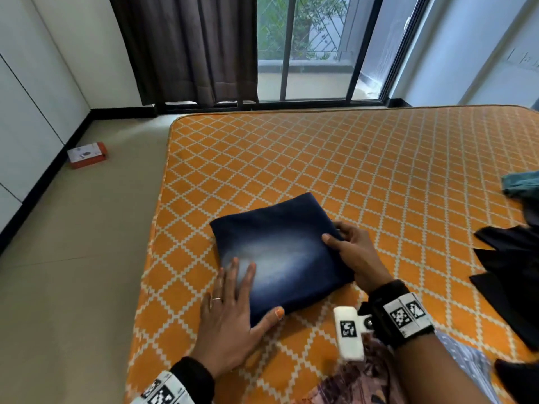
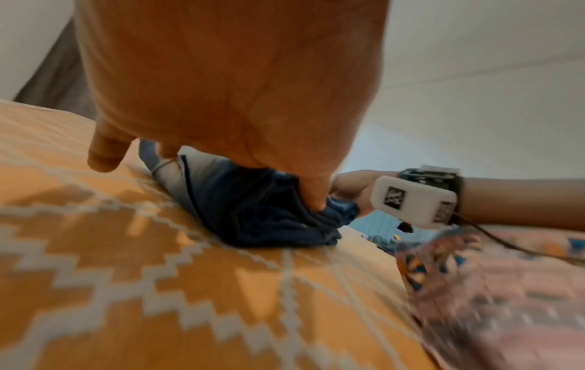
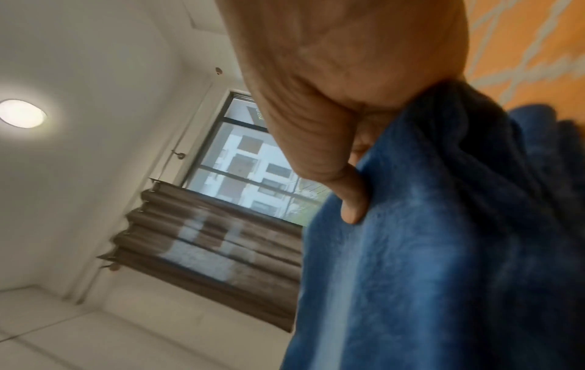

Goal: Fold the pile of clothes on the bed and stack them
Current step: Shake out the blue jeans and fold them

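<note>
I have the jeans (image 1: pixel 280 252) folded into a compact square near the left edge of the bed (image 1: pixel 350 158), so I judge the folding of this item almost done and the step in hand to be squaring and flattening it. My left hand (image 1: pixel 230 310) lies flat on the near left corner, fingers straight, pressing down, thumb along the front edge. My right hand (image 1: pixel 354 255) pinches the right edge of the jeans, thumb on top, fingers curled under. Next I would need to release that edge, smooth it, then reach right for another item. The unfolded pile (image 1: pixel 513 275) of dark clothes lies well apart at the right side of the bed, a teal piece (image 1: pixel 520 185) behind it. A patterned cloth (image 1: pixel 358 380) lies under my right forearm; I cannot tell what it is. Nothing blocks the reach. A small box (image 1: pixel 87 155) sits on the floor by the wall.
</note>
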`<state>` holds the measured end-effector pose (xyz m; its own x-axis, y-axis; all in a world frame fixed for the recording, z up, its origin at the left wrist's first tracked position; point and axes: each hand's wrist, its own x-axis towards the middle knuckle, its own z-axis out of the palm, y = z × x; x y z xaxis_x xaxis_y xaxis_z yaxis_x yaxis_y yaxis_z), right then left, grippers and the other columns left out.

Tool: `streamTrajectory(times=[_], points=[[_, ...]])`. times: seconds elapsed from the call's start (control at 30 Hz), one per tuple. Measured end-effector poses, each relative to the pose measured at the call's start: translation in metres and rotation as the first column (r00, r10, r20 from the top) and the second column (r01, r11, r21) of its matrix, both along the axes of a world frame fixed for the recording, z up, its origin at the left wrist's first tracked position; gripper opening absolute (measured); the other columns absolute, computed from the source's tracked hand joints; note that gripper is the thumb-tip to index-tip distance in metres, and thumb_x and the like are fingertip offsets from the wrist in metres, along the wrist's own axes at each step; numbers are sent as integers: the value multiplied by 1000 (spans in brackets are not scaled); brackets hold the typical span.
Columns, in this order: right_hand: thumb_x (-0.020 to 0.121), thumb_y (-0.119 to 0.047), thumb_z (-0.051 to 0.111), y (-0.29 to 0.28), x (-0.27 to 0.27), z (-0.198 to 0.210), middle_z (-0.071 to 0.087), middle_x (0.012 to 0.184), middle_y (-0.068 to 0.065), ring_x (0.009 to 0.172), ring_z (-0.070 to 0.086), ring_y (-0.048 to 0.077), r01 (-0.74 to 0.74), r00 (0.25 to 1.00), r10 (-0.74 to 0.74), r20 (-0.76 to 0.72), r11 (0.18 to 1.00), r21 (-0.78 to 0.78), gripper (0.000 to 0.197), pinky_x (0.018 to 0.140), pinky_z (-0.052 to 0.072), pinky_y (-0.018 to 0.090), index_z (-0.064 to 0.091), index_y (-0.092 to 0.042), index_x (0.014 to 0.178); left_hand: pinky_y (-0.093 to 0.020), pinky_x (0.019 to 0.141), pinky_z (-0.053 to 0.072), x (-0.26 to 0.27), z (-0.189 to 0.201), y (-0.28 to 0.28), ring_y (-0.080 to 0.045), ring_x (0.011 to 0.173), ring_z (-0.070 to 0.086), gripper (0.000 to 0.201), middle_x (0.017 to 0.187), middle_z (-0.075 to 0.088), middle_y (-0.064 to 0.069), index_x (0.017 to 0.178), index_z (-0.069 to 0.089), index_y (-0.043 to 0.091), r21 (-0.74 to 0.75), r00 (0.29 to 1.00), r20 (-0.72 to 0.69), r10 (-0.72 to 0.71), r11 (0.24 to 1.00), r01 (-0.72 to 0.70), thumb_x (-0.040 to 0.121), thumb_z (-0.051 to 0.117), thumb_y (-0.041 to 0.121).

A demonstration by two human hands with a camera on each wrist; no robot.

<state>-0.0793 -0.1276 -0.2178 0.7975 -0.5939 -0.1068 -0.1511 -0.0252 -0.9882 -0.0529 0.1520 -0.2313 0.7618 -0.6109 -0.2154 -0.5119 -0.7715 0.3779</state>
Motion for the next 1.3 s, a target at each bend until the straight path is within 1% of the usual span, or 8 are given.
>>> streamTrajectory(times=[0.2,0.3,0.43,0.6,0.87,1.07,1.2,1.3], points=[[90,-11,73,-22,-2,-31,78,97,3,98,72,26,-15,980,-14,-198,990,-143,14,83,57,39,74,-10,104,-39,112,35,-16,-9,-5,-30,154,6,93,152,-47,1,151,-30,31,55,993,103,-60,997,54,96,44,28],[90,-17,73,-13,0,-25,73,99,-1,94,68,19,-22,967,-72,-245,932,-363,21,69,46,24,72,-11,111,-41,116,30,-13,-8,-3,-28,154,7,92,152,-47,1,152,-30,30,115,995,66,-78,991,70,98,45,35],[92,-27,70,-5,-1,-28,67,117,8,109,61,28,-129,930,-114,-350,790,-599,38,82,42,31,62,-11,126,-47,122,17,-6,-11,1,-24,154,7,87,154,-44,4,153,-27,32,165,997,10,-75,984,72,101,37,58],[87,-36,74,8,-5,-23,57,130,10,119,53,31,-210,920,-89,-382,711,-671,64,97,44,42,48,-15,141,-41,118,30,-9,-3,6,-22,144,35,71,155,-37,11,156,-18,34,88,999,-41,18,996,-15,105,30,46],[96,-34,64,26,1,-13,54,144,10,132,50,32,-258,821,-181,-542,728,-635,65,107,41,47,37,-16,153,-54,122,-1,-1,-13,29,-23,151,-23,100,156,-40,6,144,-40,40,245,997,-77,-14,969,32,63,-11,91],[96,-29,62,19,-2,-9,62,131,8,122,54,33,-147,852,-238,-466,746,-649,45,101,36,48,53,-22,139,-54,119,-17,-1,-14,27,-17,143,-39,86,150,-46,21,146,-31,48,66,994,-28,-103,992,104,75,-4,89],[93,-35,65,35,-5,0,49,138,9,128,43,33,-189,856,-330,-397,516,-835,62,102,34,50,42,-22,149,-56,118,-16,-3,-19,21,-19,141,-42,81,145,-51,22,140,-36,54,133,992,-36,-124,983,128,70,-14,87],[94,-61,48,62,-1,-9,24,164,-6,151,17,25,-423,887,-6,-462,394,-816,67,118,10,51,27,-42,155,-59,118,-12,0,-22,17,-22,143,-40,77,147,-50,20,142,-31,57,172,991,-59,-118,977,127,74,-10,86]])
